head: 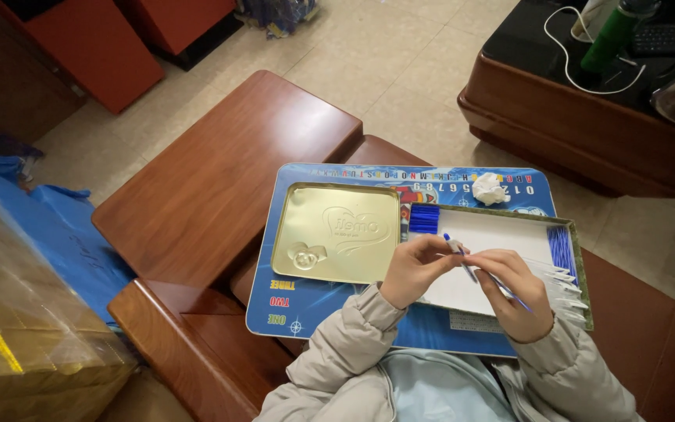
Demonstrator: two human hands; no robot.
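My left hand (418, 268) and my right hand (514, 291) meet over a shallow white-lined box (487, 233) and hold one blue pen (462, 252) between them. The left fingers pinch its upper end, the right hand grips the shaft lower down. Small blue pen caps (423, 219) are stacked in the box's far left corner. A row of blue parts (562, 246) lies along its right side, with clear pen barrels (564, 287) fanned out below them. The box rests on a blue printed tray (330, 301) on my lap.
A gold tin lid (337, 232) lies on the tray's left half. A crumpled white tissue (491, 188) sits at its far edge. Wooden armrests (220, 172) flank me. A dark table (587, 117) with a green bottle (609, 37) and white cable stands far right. Blue sheet and wrapped boxes lie left.
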